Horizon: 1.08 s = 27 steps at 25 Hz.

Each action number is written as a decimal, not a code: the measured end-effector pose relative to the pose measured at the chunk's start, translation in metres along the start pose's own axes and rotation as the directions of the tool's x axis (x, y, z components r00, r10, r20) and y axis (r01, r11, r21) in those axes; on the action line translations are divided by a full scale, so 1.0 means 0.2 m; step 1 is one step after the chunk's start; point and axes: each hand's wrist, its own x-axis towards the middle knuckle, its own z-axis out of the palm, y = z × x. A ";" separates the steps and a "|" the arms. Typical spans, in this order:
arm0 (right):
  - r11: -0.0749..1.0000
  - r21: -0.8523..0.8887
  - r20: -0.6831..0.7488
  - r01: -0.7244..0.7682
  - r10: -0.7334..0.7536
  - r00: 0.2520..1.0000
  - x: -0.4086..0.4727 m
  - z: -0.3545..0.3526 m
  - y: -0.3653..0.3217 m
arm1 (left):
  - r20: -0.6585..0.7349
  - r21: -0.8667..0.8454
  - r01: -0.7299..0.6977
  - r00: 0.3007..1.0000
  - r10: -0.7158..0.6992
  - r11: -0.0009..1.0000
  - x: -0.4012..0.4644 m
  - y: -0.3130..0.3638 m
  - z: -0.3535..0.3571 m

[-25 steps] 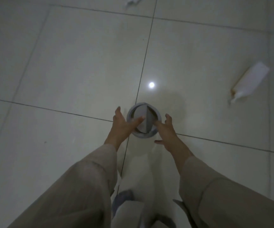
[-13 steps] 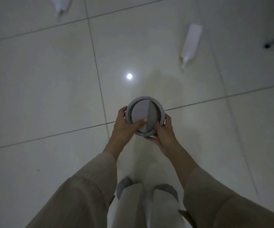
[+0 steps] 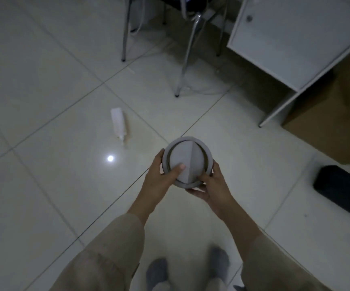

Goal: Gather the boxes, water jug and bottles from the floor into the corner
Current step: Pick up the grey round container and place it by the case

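Water jug: we see the water jug (image 3: 187, 162) from straight above, a round grey lid with a raised ring rim and a flat disc split by a ridge line down its middle; the finish looks matte and smooth.
Left hand: our left hand (image 3: 161, 180) grips the jug's left side, thumb laid over the lid disc, fingers curled round the rim.
Right hand: our right hand (image 3: 211, 186) grasps the jug's lower right edge, fingers wrapped under the rim.
Where the jug is: held up off the floor between both hands, in front of our body and above our grey-socked feet (image 3: 156, 271).
Bottle: a white bottle (image 3: 118, 123) lies on its side on the floor, well to the left of the jug, its narrow nozzle end pointing toward us; the surface looks plain and smooth.
Floor: glossy pale tiles (image 3: 44, 185) with dark grout lines and one bright lamp reflection.
Cardboard box: a brown box (image 3: 335, 114) sits at far right, partly behind a white cabinet (image 3: 291, 36) on thin legs.
Chair legs: thin metal chair legs (image 3: 185, 57) stand ahead, with cables trailing near them.
Dark object: a black rounded object (image 3: 342, 189) lies on the floor at right; we cannot tell what it is.
Sleeves: loose beige sleeves (image 3: 107, 255) cover both forearms.
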 end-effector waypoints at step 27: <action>0.876 0.481 -0.538 0.026 0.271 0.798 0.44 -2.54 -0.39 | 0.429 0.427 0.027 0.874 -0.229 0.904 0.78 -0.08 2.72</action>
